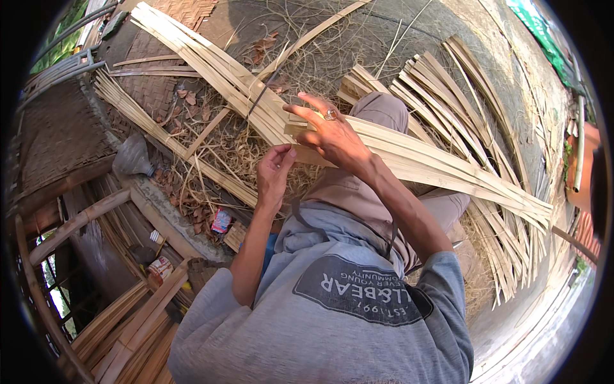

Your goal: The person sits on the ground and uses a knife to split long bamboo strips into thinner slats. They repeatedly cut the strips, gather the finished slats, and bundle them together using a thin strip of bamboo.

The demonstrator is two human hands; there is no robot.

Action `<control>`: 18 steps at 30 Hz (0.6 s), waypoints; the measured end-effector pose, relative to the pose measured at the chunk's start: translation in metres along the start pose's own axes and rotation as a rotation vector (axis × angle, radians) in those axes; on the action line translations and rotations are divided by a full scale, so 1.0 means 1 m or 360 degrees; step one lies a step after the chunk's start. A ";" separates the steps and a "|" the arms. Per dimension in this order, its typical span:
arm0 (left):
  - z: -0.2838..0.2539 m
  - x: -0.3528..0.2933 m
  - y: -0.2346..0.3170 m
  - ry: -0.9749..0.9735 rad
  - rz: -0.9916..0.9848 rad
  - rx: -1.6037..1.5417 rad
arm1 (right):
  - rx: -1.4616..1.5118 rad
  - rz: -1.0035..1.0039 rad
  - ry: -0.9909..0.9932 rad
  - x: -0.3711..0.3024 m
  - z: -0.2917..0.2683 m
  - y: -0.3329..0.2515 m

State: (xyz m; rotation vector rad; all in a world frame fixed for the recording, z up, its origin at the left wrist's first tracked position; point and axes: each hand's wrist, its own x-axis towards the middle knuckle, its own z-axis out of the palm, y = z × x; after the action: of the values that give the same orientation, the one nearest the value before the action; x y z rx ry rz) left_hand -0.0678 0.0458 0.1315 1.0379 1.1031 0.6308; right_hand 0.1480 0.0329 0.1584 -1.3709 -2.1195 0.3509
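Observation:
A fan of long, pale bamboo strips (441,157) lies across my lap, running from my hands toward the right. My right hand (336,136), with a ring on one finger, rests over the near ends of these strips, its fingers stretched out and apart. Lower and to the left, my left hand (275,176) pinches the end of a wide bamboo strip (308,155) between thumb and fingertips. Beyond both hands, a bundle of bamboo strips (211,67) slants up to the far left, with a dark band (259,102) across it. The undersides of the strips beneath my right palm are hidden.
More strips (448,96) fan out on the ground at right. Shavings (224,150) and dry leaves litter the floor. At left are a clear plastic container (133,155), a red packet (221,221) and a bamboo frame (80,224). A woven mat (144,77) lies far left.

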 end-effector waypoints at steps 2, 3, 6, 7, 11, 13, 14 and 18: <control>0.002 -0.001 0.001 0.0021 0.0004 -0.0019 | 0.0260 0.0369 0.0398 0.000 -0.006 -0.010; 0.003 -0.002 0.002 0.0036 -0.0025 -0.0035 | 0.0388 0.0555 0.0593 0.001 -0.013 -0.014; 0.000 -0.008 -0.002 0.0100 -0.0132 -0.0100 | 0.0580 0.1171 0.1365 -0.010 -0.032 -0.008; -0.004 -0.008 -0.010 0.0125 -0.0180 -0.0135 | 0.0694 0.1134 0.1266 -0.019 -0.034 -0.010; 0.000 -0.019 -0.007 -0.0005 -0.0286 -0.0399 | 0.0852 0.1008 0.0869 -0.060 -0.029 -0.039; 0.008 -0.024 -0.004 -0.0063 -0.0209 -0.0292 | 0.0400 0.0881 0.0625 -0.078 -0.019 -0.045; 0.012 -0.026 -0.005 -0.0089 -0.0168 -0.0239 | 0.0268 0.0871 0.0501 -0.086 -0.014 -0.046; 0.016 -0.023 -0.017 -0.0037 -0.0107 -0.0038 | 0.0225 0.0854 0.0326 -0.101 0.014 -0.040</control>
State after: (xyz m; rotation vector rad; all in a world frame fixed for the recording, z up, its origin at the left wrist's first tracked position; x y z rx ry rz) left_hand -0.0624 0.0134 0.1268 0.9811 1.1033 0.5756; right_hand 0.1403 -0.0739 0.1338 -1.7917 -1.5105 0.5326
